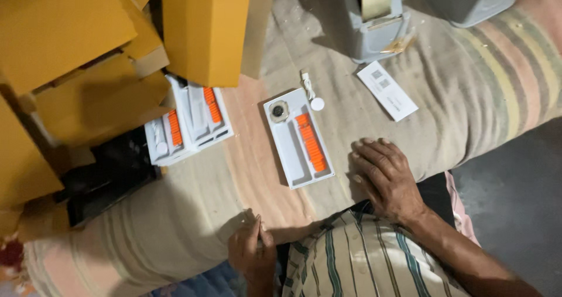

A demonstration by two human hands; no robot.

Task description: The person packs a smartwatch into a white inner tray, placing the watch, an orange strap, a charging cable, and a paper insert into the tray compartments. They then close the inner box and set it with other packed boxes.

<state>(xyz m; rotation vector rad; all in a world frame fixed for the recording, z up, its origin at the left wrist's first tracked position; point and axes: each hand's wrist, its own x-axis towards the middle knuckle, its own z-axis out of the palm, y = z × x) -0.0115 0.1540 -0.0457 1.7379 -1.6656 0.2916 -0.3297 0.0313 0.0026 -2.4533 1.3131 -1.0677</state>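
striped cloth covers the work surface. right hand lies flat on it, fingers spread and empty, just beside a white tray holding an orange strap and watch face. left hand rests loosely curled, empty.

The tray in the middle is white, and the watch strap lying in it is bright orange. The watch face at its top corner is dark with a pale, yellowish rim. The charging cable above it is white. Two more white trays to the left also carry orange straps. The cardboard boxes are mustard yellow. The card is white with small dark print. The tape dispenser is grey, its roll beige. The blanket is beige with faded pink, yellow and green stripes. The shirt is cream with green and dark stripes.
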